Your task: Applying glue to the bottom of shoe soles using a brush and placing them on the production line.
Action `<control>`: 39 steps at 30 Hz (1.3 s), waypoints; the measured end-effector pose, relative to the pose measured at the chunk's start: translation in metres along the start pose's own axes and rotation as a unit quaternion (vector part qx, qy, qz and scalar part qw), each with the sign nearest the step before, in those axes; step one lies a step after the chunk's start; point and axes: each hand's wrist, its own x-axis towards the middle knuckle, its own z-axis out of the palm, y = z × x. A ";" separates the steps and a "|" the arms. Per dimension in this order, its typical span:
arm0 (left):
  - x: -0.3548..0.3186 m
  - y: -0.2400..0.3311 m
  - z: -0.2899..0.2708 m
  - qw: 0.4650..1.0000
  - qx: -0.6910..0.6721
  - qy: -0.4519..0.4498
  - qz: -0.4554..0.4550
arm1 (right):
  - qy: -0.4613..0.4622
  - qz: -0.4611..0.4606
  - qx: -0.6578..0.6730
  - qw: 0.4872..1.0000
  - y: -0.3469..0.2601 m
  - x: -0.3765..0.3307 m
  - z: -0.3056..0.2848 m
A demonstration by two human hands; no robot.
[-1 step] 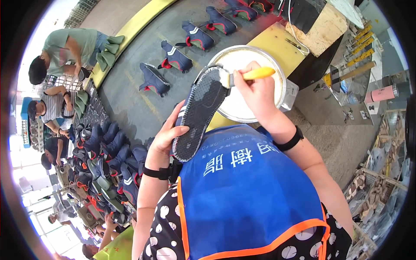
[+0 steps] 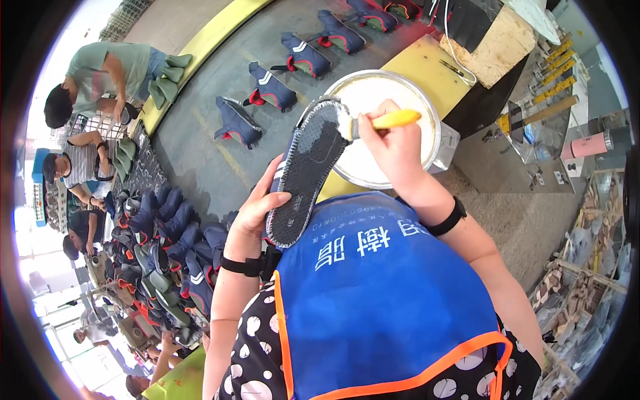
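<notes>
My left hand (image 2: 257,205) grips a shoe upper (image 2: 308,167), its black stitched underside turned up and its toe end pointing away from me. The thumb presses on the heel end, while the other fingers go out of sight beneath. A brush (image 2: 393,120) with a yellow handle is pinched in my right hand (image 2: 397,143). Its white-coated bristles touch the right edge of the underside near the toe, where the surface looks wet. Just behind and to the right is a round metal pan (image 2: 437,127) of white liquid, partly covered by my right hand and the shoe.
Several navy shoe uppers (image 2: 270,87) stand in a row along the grey table (image 2: 200,160). A large heap of shoes (image 2: 160,253) lies at the left, near seated co-workers (image 2: 87,163). A yellow board (image 2: 427,67) lies beyond the pan; a pink bottle (image 2: 587,145) is at the right.
The brush and my right hand have shifted slightly left and nearer to me along the shoe's edge. My left hand and the shoe have hardly moved.
</notes>
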 end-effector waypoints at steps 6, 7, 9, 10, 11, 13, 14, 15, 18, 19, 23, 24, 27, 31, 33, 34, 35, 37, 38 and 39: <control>0.002 -0.005 -0.005 1.000 -0.019 0.011 -0.004 | -0.049 0.039 0.097 0.993 -0.023 -0.031 0.009; 0.002 -0.005 -0.005 1.000 -0.017 0.015 -0.007 | -0.063 0.045 0.123 0.989 -0.026 -0.032 0.008; 0.001 -0.001 -0.003 1.000 0.021 0.017 0.007 | -0.060 0.037 0.111 0.991 -0.026 -0.029 0.005; 0.000 0.001 -0.002 0.998 0.060 0.021 0.023 | -0.049 0.032 0.046 0.997 -0.023 -0.024 0.002; 0.000 0.005 -0.001 0.998 0.059 0.017 0.022 | -0.038 0.027 -0.020 0.999 -0.018 -0.017 -0.001; -0.001 0.015 0.002 0.983 0.175 -0.001 0.063 | -0.011 0.046 -0.024 0.999 -0.003 -0.002 -0.004; 0.000 0.018 0.002 0.971 0.222 -0.014 0.090 | -0.006 0.048 -0.047 0.998 0.001 0.004 -0.007; 0.000 0.021 0.004 0.971 0.222 -0.018 0.090 | -0.001 0.051 -0.070 0.996 0.005 0.010 -0.009; -0.002 0.029 0.009 0.941 0.324 -0.046 0.083 | -0.001 0.000 -0.092 0.996 0.015 0.023 -0.014; 0.001 0.026 0.006 0.941 0.324 -0.046 0.084 | -0.010 -0.043 -0.103 0.994 0.017 0.027 -0.015; 0.004 0.007 -0.014 0.983 0.172 -0.066 0.007 | -0.011 -0.064 0.043 0.997 0.020 0.031 -0.016; 0.003 -0.002 -0.019 0.996 0.036 -0.064 -0.058 | -0.014 -0.067 0.045 0.997 0.019 0.031 -0.017; -0.003 -0.023 -0.034 0.980 -0.134 -0.034 -0.146 | 0.006 -0.105 0.087 0.991 0.006 0.031 -0.021; 0.000 -0.030 -0.039 0.952 -0.200 0.043 -0.229 | -0.134 -0.177 0.109 0.969 -0.011 0.024 -0.017; 0.000 -0.027 -0.032 0.952 -0.216 0.028 -0.217 | -0.195 -0.224 0.103 0.949 -0.018 0.022 -0.010; -0.002 -0.023 -0.027 0.952 -0.217 0.028 -0.216 | -0.213 -0.227 0.072 0.947 -0.016 0.022 -0.006; -0.005 -0.018 -0.021 0.957 -0.196 0.034 -0.212 | -0.214 -0.227 0.073 0.947 -0.009 0.024 -0.004; -0.006 -0.016 -0.021 0.962 -0.174 0.039 -0.208 | -0.175 -0.160 0.076 0.969 0.010 0.028 -0.002; -0.006 -0.019 -0.026 0.964 -0.170 0.024 -0.200 | -0.139 -0.106 0.079 0.981 0.024 0.030 -0.002; -0.006 -0.021 -0.030 0.967 -0.168 0.011 -0.192 | -0.142 -0.107 0.080 0.981 0.033 0.032 -0.005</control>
